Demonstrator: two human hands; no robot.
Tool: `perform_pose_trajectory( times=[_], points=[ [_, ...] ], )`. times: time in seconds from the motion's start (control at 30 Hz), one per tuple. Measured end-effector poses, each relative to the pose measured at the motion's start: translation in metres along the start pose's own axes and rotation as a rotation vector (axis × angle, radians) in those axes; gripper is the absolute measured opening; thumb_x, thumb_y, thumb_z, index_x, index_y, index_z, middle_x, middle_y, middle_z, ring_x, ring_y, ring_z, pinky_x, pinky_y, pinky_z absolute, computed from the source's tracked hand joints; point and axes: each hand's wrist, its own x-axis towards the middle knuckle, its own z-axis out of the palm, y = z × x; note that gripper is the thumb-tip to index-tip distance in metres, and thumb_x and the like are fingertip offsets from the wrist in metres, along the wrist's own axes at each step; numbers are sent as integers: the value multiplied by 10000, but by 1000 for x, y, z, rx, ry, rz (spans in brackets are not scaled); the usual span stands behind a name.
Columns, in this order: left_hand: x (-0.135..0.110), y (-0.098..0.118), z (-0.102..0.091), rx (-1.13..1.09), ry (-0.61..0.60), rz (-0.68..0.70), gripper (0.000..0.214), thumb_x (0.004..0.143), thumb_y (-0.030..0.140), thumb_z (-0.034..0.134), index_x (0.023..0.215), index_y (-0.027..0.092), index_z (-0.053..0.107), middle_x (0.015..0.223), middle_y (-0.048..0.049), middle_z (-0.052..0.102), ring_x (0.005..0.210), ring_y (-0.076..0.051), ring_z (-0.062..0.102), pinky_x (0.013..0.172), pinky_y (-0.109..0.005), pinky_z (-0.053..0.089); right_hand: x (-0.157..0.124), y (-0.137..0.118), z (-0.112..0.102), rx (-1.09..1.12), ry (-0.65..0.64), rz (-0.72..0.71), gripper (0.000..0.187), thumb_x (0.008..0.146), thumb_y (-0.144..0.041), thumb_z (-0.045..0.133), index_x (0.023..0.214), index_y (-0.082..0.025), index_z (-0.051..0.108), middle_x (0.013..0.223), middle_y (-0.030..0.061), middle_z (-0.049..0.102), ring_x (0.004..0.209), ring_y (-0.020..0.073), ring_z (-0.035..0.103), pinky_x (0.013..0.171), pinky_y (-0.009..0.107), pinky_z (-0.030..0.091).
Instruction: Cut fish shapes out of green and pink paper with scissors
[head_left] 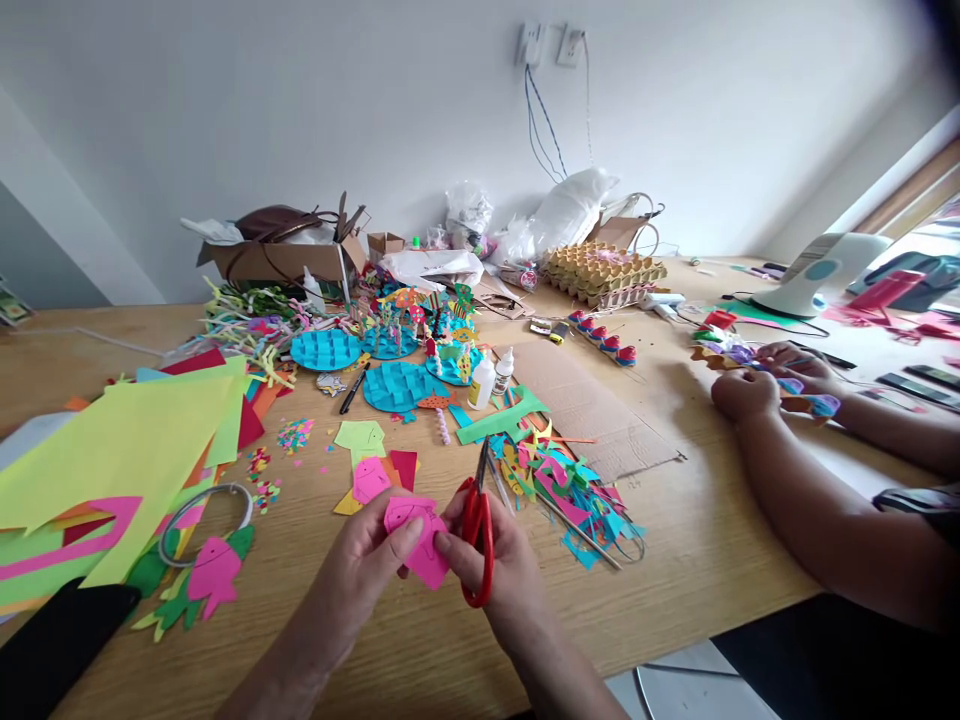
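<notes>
My left hand [367, 565] pinches a pink paper cut-out [416, 535] by its left side, low over the wooden table [697, 560]. My right hand [499, 560] grips the same cut-out at its right edge, with red-handled scissors [478, 535] hooked on its fingers and their blades pointing up and away. Just beyond lie a pink paper fish [370, 479], a green paper fish [360, 437] and a heap of coloured paper scraps [562, 480].
Coloured paper sheets [127, 440] cover the left. Blue paper discs [401, 385], glue bottles [482, 382], a cardboard sheet [577, 405], an egg tray [600, 268] and boxes fill the back. Another person's hands [765, 385] handle small pieces at the right.
</notes>
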Motion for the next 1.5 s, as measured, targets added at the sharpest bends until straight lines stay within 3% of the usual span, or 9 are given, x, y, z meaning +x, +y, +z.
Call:
perform_pose_trajectory(
  times=[0.17, 0.37, 0.63, 0.77, 0.93, 1.03, 1.17, 1.3, 1.5],
  points=[
    [-1, -1, -1, 10, 104, 1, 186, 770, 302, 536, 641, 169, 536, 608, 23, 500, 596, -134, 430, 583, -240, 390, -2, -1, 0, -13, -56, 59, 279, 687, -379, 684, 747, -172, 506, 621, -37, 481, 537, 97, 409, 510, 211, 336],
    [-2, 14, -12, 143, -75, -49, 229, 769, 295, 501, 574, 186, 449, 547, 52, 374, 537, -114, 331, 520, -224, 310, 8, -17, -9, -60, -108, 14, 238, 695, -317, 702, 753, -172, 522, 689, -20, 525, 592, 106, 439, 527, 214, 340],
    [0, 14, -14, 252, -165, -25, 239, 769, 261, 480, 566, 202, 369, 550, 57, 331, 526, -110, 299, 499, -226, 264, 16, -30, 1, -197, -222, 32, 194, 691, -278, 674, 723, -171, 515, 622, -48, 473, 535, 91, 389, 484, 206, 315],
    [-1, 13, -14, 183, -128, -43, 245, 775, 286, 506, 571, 195, 406, 545, 57, 347, 518, -106, 310, 495, -218, 270, 16, -28, 1, -209, -218, 27, 189, 690, -268, 665, 714, -169, 506, 619, -47, 466, 532, 91, 379, 480, 204, 307],
    [-3, 12, -12, -43, -33, -103, 219, 761, 342, 546, 621, 177, 511, 540, 53, 426, 496, -95, 337, 482, -199, 296, 11, -14, -2, -225, -114, -41, 178, 736, -302, 627, 732, -175, 502, 648, -32, 462, 574, 109, 397, 524, 224, 329],
    [-4, 12, -8, -109, 31, -84, 171, 750, 332, 558, 677, 178, 539, 551, 49, 463, 503, -99, 362, 490, -201, 320, 4, -1, -1, -98, -102, -24, 231, 742, -359, 631, 743, -170, 499, 633, -33, 454, 556, 105, 387, 520, 225, 326],
    [-2, 10, -4, -33, 44, -23, 143, 750, 303, 558, 696, 172, 540, 600, 34, 490, 555, -117, 408, 540, -221, 364, 0, 3, 1, 64, -133, 7, 268, 710, -369, 667, 793, -169, 509, 684, -16, 498, 575, 108, 415, 537, 223, 340],
    [1, 11, -9, 100, 29, -5, 135, 751, 281, 548, 672, 172, 539, 600, 36, 484, 571, -123, 420, 551, -219, 366, 1, -7, 3, -7, -148, 18, 230, 699, -318, 671, 740, -176, 496, 639, -36, 464, 548, 98, 390, 505, 208, 322],
    [4, 20, -22, 222, -96, -70, 141, 714, 281, 590, 639, 174, 536, 558, 57, 431, 533, -107, 387, 510, -201, 313, 6, -20, -3, -142, -220, 22, 196, 711, -309, 646, 706, -179, 500, 610, -45, 456, 532, 95, 390, 496, 206, 332]
  ],
)
